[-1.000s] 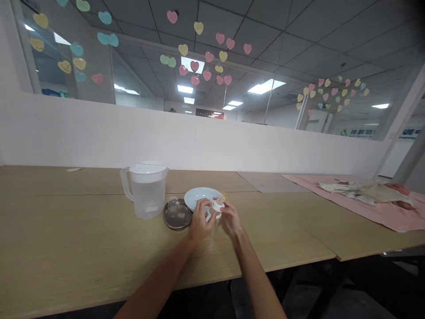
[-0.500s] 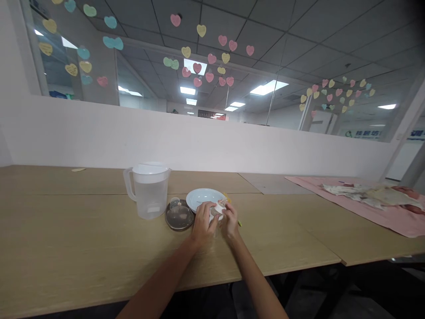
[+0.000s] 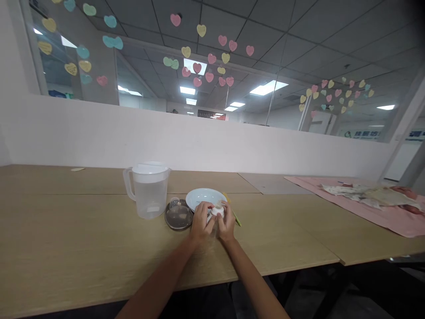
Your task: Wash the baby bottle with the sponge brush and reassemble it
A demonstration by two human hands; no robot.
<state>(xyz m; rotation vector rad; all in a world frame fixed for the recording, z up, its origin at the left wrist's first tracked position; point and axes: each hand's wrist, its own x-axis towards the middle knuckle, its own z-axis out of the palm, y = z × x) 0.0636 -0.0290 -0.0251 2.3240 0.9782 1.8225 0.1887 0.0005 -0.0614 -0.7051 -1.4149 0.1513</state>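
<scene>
My left hand and my right hand close together around a small white cap-like part, held just above the wooden table. Fingers hide most of it, so its shape is unclear. Right behind my hands lies a white plate. To the left of my left hand sits a dark round lid with a small clear dome on it. Further left stands a clear plastic pitcher with a white lid.
A thin green-yellow stick lies on the table beside my right hand. A pink cloth with crumpled fabric on it covers the far right of the table. A white partition wall runs behind the table.
My hands have drawn closer together and lowered a little toward the table, with the white part now more covered by my fingers. The camera shifted slightly.
</scene>
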